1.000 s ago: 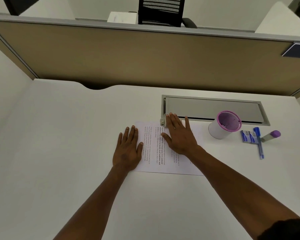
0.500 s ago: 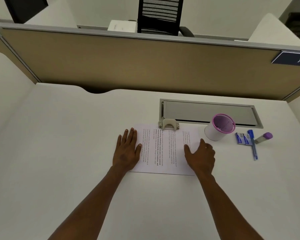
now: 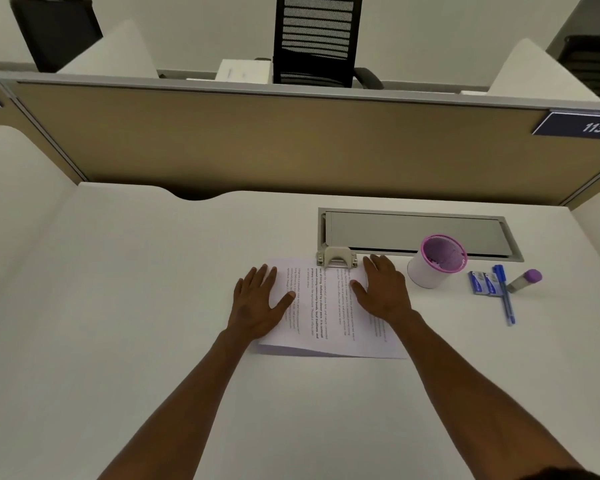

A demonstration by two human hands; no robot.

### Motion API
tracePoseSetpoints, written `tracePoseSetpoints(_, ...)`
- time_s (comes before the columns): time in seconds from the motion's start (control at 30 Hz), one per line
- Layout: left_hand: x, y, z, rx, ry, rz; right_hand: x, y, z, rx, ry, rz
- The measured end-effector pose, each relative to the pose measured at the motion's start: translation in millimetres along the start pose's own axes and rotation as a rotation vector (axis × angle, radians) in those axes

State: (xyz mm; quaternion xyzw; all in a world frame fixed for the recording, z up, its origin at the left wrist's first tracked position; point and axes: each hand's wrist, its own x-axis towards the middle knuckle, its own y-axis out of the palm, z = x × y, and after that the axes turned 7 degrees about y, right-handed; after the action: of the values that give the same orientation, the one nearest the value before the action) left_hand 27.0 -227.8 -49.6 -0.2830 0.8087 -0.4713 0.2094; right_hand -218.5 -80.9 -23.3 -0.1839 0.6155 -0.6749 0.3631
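Both hands lie flat with fingers spread, left hand (image 3: 257,306) and right hand (image 3: 383,292), pressing the white printed paper sheets (image 3: 326,313) onto the white tabletop (image 3: 136,289), likely steadying them under the beige hole punch (image 3: 336,257) at their far edge.

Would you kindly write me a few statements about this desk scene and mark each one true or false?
1. The left hand and the right hand lie flat on the printed sheet. True.
2. The hole punch sits at the sheet's far edge. True.
3. The blue pen stands inside the pink-rimmed cup. False: the pen lies on the desk, right of the cup.
4. The right hand grips the hole punch. False: it rests open on the sheet beside the punch.
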Motion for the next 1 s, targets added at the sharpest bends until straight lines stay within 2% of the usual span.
tracePoseSetpoints(0.23,8,-8,-2,-0.024,0.001,-0.044,12,-2,-3,-0.006,-0.017,-0.008)
tracePoseSetpoints(0.37,25,-7,-19,0.075,0.124,-0.092,16,-2,-1,0.061,-0.017,-0.007)
tracePoseSetpoints(0.53,53,-8,-63,0.067,0.251,-0.14,17,-2,-3,0.127,-0.003,0.013)
tracePoseSetpoints(0.67,69,-3,-84,0.212,0.392,-0.069,16,-2,-5,0.125,-0.008,0.017)
tracePoseSetpoints(0.77,71,4,-86,0.272,0.405,-0.015,13,0,-7,0.151,-0.018,0.026)
tracePoseSetpoints(1.0,66,12,-83,0.274,0.392,-0.04,4,8,-18,0.198,-0.053,0.076)
